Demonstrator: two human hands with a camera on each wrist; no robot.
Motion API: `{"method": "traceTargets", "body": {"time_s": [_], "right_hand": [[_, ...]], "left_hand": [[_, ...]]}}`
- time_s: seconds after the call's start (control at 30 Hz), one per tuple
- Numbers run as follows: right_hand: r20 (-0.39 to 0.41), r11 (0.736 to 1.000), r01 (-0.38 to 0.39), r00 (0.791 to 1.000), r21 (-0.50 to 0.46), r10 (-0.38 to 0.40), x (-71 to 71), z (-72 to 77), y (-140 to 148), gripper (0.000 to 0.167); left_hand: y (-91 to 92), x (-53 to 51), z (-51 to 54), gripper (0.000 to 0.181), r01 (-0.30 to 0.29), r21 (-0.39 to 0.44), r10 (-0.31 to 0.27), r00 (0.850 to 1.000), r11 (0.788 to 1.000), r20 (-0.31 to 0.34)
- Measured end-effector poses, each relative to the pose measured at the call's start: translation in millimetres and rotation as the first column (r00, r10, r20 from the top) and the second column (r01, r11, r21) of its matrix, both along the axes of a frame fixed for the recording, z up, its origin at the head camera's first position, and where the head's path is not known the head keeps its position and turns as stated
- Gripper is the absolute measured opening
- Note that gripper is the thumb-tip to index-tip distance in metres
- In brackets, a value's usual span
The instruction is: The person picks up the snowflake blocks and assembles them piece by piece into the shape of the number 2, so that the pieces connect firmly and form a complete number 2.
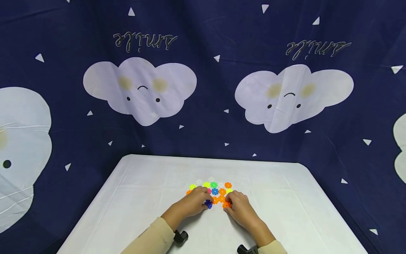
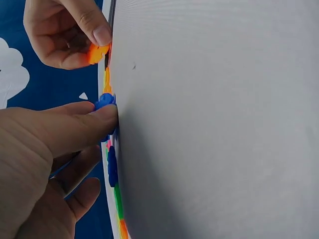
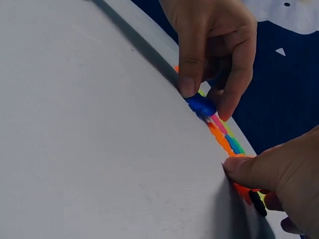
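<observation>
My left hand (image 1: pixel 194 203) pinches a dark blue notched plastic disc (image 1: pixel 208 204) between thumb and fingers. In the left wrist view this blue disc (image 2: pixel 104 99) is raised on edge at the thumb tip. My right hand (image 1: pixel 241 209) holds an orange notched disc (image 1: pixel 226 205), its thumb on the near side. Seen from the left wrist, the orange disc (image 2: pixel 97 54) is tilted between thumb and finger. Just beyond the hands lies a cluster of similar discs, among them a blue disc (image 1: pixel 215 191), a green disc (image 1: pixel 214 185) and several orange ones. The left hand covers part of the cluster.
A white-covered table (image 1: pixel 152 183) carries everything, with bare surface on both sides of the discs. White discs (image 1: pixel 211 179) lie at the far side of the cluster. Behind the table hangs a dark blue cloth (image 1: pixel 209 88) printed with clouds.
</observation>
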State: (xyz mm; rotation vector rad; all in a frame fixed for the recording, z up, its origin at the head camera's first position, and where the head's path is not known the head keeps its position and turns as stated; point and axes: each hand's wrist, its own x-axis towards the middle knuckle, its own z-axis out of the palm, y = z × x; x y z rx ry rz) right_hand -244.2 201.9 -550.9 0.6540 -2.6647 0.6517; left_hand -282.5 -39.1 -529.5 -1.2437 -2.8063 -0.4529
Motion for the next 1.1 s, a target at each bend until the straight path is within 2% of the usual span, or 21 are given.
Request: {"method": "traceTargets", "body": {"time_s": [0.13, 0.37, 0.53, 0.67, 0.73, 0.83, 0.9, 1.0, 1.1], "right_hand": [[-0.022, 0.999, -0.021, 1.0, -0.037, 0.02, 1.0, -0.7, -0.8, 0.033], [0.064, 0.982, -0.067, 0.995, -0.177, 0.08, 3.2, -0.4, -0.8, 0.027], [0.087, 0.952, -0.082, 0.99, -0.296, 0.112, 3.5, -1.6, -0.8, 0.021], [0.132, 0.923, -0.045, 0.986, -0.383, 0.103, 5.2, -0.1, -2.5, 0.02], [0.171, 0.904, -0.015, 0.98, -0.428, 0.098, 6.0, 1.2, -3.6, 0.019], [0.213, 0.87, 0.019, 0.972, -0.492, 0.099, 6.4, 3.0, -5.2, 0.018], [0.234, 0.847, 0.044, 0.968, -0.53, 0.096, 6.3, 3.9, -6.2, 0.017], [0.252, 0.815, 0.078, 0.964, -0.574, 0.085, 5.3, 5.3, -7.4, 0.017], [0.278, 0.776, 0.112, 0.957, -0.621, 0.084, 4.3, 7.7, -8.8, 0.017]], "left_hand": [[-3.8, 0.3, -1.0, 0.021, -0.013, 0.032, 0.013, 1.0, 0.999, 0.022], [-8.4, -0.6, -3.1, 0.021, 0.001, 0.064, -0.004, 0.998, 0.998, 0.055], [-12.7, -2.2, -5.5, 0.021, 0.009, 0.102, -0.016, 0.997, 0.995, 0.07], [-16.1, -2.9, -6.4, 0.019, 0.01, 0.146, -0.025, 0.994, 0.989, 0.106], [-17.4, -3.1, -6.4, 0.017, 0.008, 0.19, -0.036, 0.989, 0.982, 0.144], [-19.4, -3.3, -6.6, 0.014, -0.022, 0.278, -0.037, 0.978, 0.96, 0.207], [-20.8, -3.4, -7.0, 0.013, -0.06, 0.341, -0.028, 0.969, 0.938, 0.246], [-22.9, -3.0, -6.6, 0.012, -0.127, 0.433, -0.009, 0.954, 0.893, 0.299], [-24.5, -1.9, -6.1, 0.01, -0.187, 0.518, -0.015, 0.933, 0.834, 0.36]]}}
